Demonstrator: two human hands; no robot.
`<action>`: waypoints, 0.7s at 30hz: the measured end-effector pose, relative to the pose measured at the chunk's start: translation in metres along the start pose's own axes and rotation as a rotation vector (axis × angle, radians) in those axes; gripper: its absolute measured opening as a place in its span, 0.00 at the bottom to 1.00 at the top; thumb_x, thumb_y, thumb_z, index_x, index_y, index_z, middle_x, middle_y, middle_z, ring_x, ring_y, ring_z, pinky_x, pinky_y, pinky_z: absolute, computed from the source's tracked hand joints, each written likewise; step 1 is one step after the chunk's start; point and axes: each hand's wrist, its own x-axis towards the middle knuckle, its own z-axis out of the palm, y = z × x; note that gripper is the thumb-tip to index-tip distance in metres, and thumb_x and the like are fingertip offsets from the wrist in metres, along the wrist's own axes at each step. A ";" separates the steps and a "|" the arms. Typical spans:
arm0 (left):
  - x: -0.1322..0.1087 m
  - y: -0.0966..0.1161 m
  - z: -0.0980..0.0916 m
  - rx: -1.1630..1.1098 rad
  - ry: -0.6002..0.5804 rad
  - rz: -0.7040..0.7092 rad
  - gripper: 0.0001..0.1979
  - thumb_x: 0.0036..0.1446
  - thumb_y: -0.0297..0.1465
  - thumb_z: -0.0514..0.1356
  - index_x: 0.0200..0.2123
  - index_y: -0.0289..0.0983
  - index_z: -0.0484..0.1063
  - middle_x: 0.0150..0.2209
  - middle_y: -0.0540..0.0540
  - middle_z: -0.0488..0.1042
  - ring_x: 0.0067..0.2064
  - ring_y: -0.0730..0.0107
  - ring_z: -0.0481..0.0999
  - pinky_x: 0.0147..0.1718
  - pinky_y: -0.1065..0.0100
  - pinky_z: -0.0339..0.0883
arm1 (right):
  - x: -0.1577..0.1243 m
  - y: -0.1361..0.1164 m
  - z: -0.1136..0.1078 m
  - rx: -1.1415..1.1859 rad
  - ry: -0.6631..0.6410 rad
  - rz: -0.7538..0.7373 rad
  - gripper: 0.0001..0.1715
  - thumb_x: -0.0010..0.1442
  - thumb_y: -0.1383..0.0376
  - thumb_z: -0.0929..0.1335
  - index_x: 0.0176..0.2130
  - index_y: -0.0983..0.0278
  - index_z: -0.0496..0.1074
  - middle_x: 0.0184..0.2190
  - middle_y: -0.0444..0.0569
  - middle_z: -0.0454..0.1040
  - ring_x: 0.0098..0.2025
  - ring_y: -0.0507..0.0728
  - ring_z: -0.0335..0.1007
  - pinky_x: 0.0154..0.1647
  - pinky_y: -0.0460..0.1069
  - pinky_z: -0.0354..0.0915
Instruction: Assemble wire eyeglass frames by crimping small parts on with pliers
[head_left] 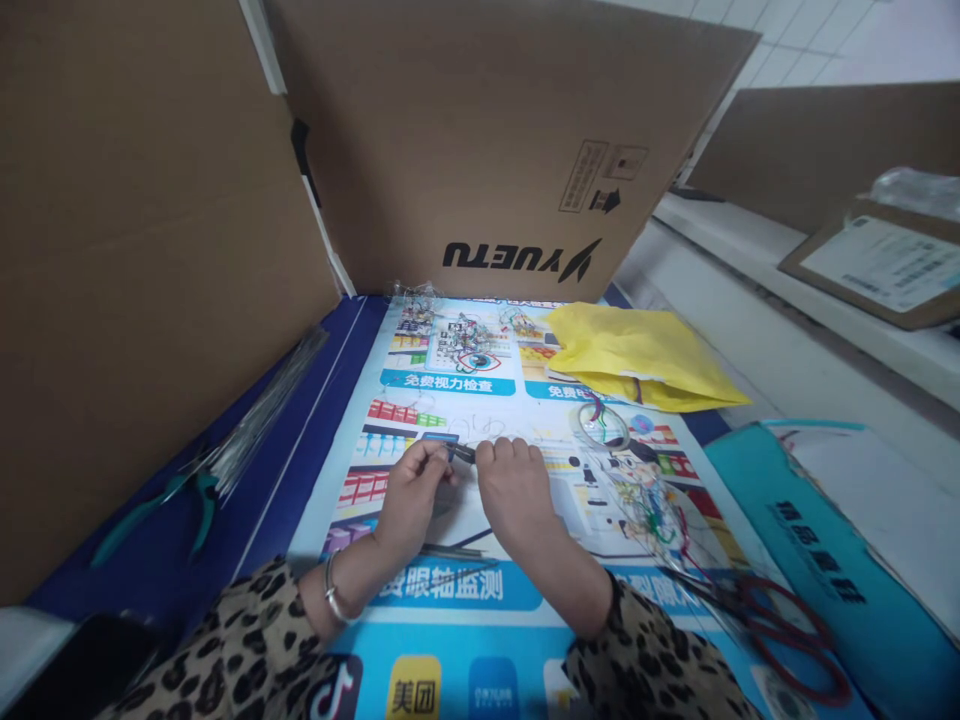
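My left hand (414, 497) is pinched, thumb against fingers, over the printed sheet; what it holds is too small to make out. My right hand (517, 490) is wrapped round a dark, narrow-tipped tool (463, 453) that looks like pliers. Its tip points left and meets the left fingertips, while the handles are hidden in the fist. Faint thin wire (476, 422) curls on the sheet just beyond the hands. Below them, between the wrists, lie thin dark metal tools or rods (454, 552).
Teal-handled pliers (202, 510) and a bundle of thin wires (262, 400) lie left. Wire tangles (465, 340), a yellow pouch (645, 350) and a ring-shaped spool (602, 427) sit beyond. At right are red-handled scissors (787, 625) and a teal packet (817, 550). Cardboard (487, 130) walls the back.
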 end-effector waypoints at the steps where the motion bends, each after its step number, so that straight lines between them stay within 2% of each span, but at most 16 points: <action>1: 0.000 0.000 0.000 -0.004 0.000 0.006 0.10 0.57 0.36 0.54 0.27 0.37 0.64 0.22 0.53 0.67 0.27 0.74 0.65 0.30 0.72 0.58 | 0.000 0.000 0.001 0.002 0.000 0.001 0.06 0.57 0.73 0.61 0.34 0.66 0.66 0.29 0.54 0.68 0.34 0.60 0.63 0.33 0.54 0.53; 14: 0.001 -0.003 -0.003 -0.054 -0.041 0.015 0.11 0.58 0.35 0.54 0.25 0.36 0.64 0.22 0.52 0.68 0.27 0.74 0.66 0.30 0.73 0.58 | -0.002 0.001 0.007 -0.017 0.081 -0.033 0.05 0.57 0.74 0.61 0.33 0.66 0.65 0.27 0.52 0.68 0.31 0.59 0.63 0.32 0.53 0.54; 21: 0.002 -0.002 -0.004 -0.063 -0.062 0.025 0.11 0.58 0.34 0.54 0.25 0.36 0.63 0.22 0.52 0.67 0.27 0.75 0.65 0.30 0.73 0.58 | -0.003 0.003 0.009 -0.012 0.067 -0.035 0.05 0.56 0.74 0.61 0.32 0.66 0.65 0.27 0.52 0.68 0.31 0.59 0.63 0.31 0.52 0.54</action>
